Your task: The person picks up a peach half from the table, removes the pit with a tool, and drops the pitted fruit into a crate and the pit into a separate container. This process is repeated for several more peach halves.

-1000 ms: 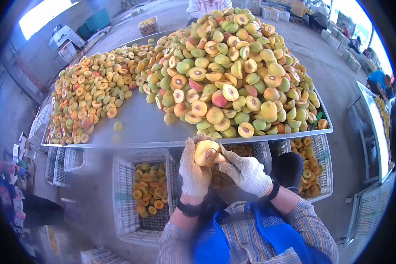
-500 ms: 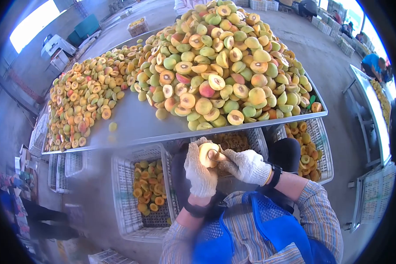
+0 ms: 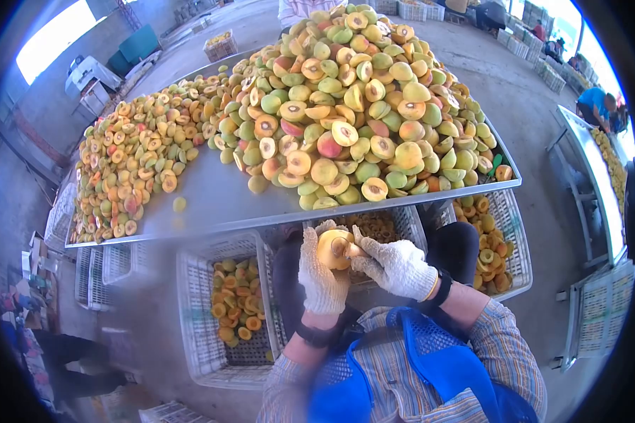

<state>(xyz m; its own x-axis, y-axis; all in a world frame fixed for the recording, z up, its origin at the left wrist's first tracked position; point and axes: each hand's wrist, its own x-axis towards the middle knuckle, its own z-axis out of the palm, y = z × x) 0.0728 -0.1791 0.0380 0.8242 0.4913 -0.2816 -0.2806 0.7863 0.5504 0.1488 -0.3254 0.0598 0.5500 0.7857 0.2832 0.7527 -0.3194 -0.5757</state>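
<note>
My left hand [image 3: 322, 275], in a white knitted glove, is closed around a peach half [image 3: 329, 252], its yellow cut face and brown pit turned up. My right hand [image 3: 400, 269], gloved the same way, is closed beside it, fingers bent toward the pit. A short brownish-pink piece juts from the right fingers to the pit; whether it is a tool or a fingertip I cannot make out. Both hands are over my lap, just below the front edge of a metal table [image 3: 226, 190]. On the table lies a big heap of halved peaches [image 3: 360, 106].
A smaller heap of peach halves [image 3: 141, 155] covers the table's left end. Below stand white plastic crates [image 3: 190, 310] holding cut peaches, with another crate [image 3: 518, 247] on the right. A green-handled object [image 3: 496, 163] lies at the table's right corner. Other people work farther off.
The peach half has tilted slightly in my left hand and sits a little lower in view. My right hand stays at the pit; the whole view has shifted slightly.
</note>
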